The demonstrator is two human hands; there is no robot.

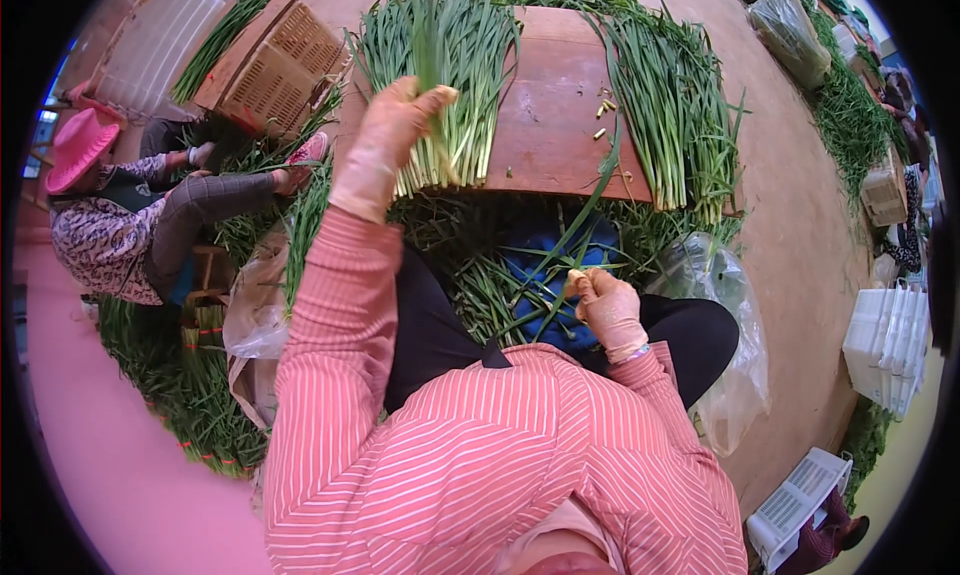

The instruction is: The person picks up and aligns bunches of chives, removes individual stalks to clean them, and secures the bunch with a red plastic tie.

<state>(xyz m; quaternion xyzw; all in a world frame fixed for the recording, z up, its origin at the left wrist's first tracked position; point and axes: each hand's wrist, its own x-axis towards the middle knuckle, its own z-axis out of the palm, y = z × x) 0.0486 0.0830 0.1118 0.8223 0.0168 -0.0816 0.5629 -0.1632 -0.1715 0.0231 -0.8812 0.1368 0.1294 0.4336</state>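
My left hand (405, 129), in a thin translucent glove, is raised over the near left part of a board. It grips a few long green stalks (427, 42), likely garlic chives, whose leaves point away from me and blur. Beneath it lies a broad row of trimmed chives (469, 102) with pale stem ends towards me. My right hand (611, 309), gloved too, is held low above my lap with its fingers closed around some loose green leaves (574, 256). Below them, leaf scraps (480, 294) cover my lap and a blue cloth-like thing (540, 252).
A second chive pile (660, 117) lies on the right of the reddish wooden board (551, 95), near short cut stem pieces (606, 108). A clear plastic bag (727, 350) is by my right knee. At left, a person in a pink hat (82, 147) sits near a plastic crate (281, 65).
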